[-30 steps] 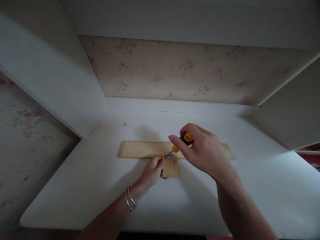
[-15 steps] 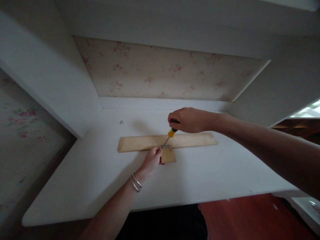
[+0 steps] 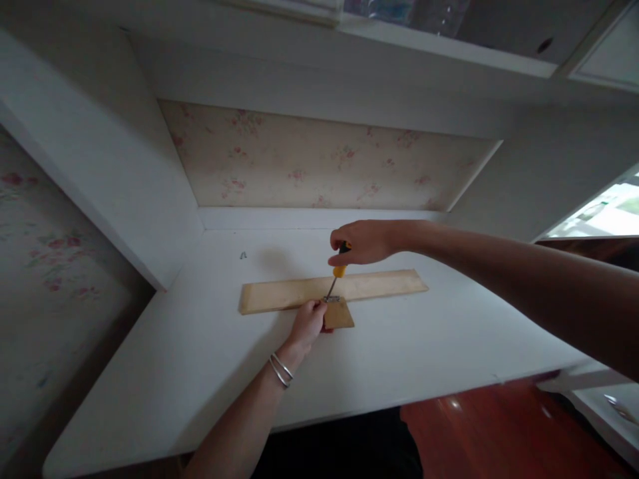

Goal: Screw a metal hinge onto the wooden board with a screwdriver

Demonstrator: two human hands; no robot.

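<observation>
My right hand (image 3: 360, 243) is closed round the handle of a yellow and black screwdriver (image 3: 339, 271), which leans slightly. Its tip meets a small metal hinge (image 3: 332, 299) lying where two pieces of wood come together. One is a long, pale wooden board (image 3: 279, 294) running across the white desk; the other is a short wooden block (image 3: 339, 315) on its near side. My left hand (image 3: 309, 321) grips the left side of the short block, thumb and finger close to the screwdriver tip. Any screw under the tip is too small to make out.
Behind the boards, on the white desk (image 3: 210, 372), lie small metal pieces (image 3: 243, 255). White panels rise at the left and right, and a cabinet shelf (image 3: 449, 50) overhangs the back. A red floor (image 3: 464, 426) shows past the front edge.
My view has tilted up a little, showing more of the cabinet above. The screwdriver stands more upright, and the fingers of my right hand have shifted on its handle.
</observation>
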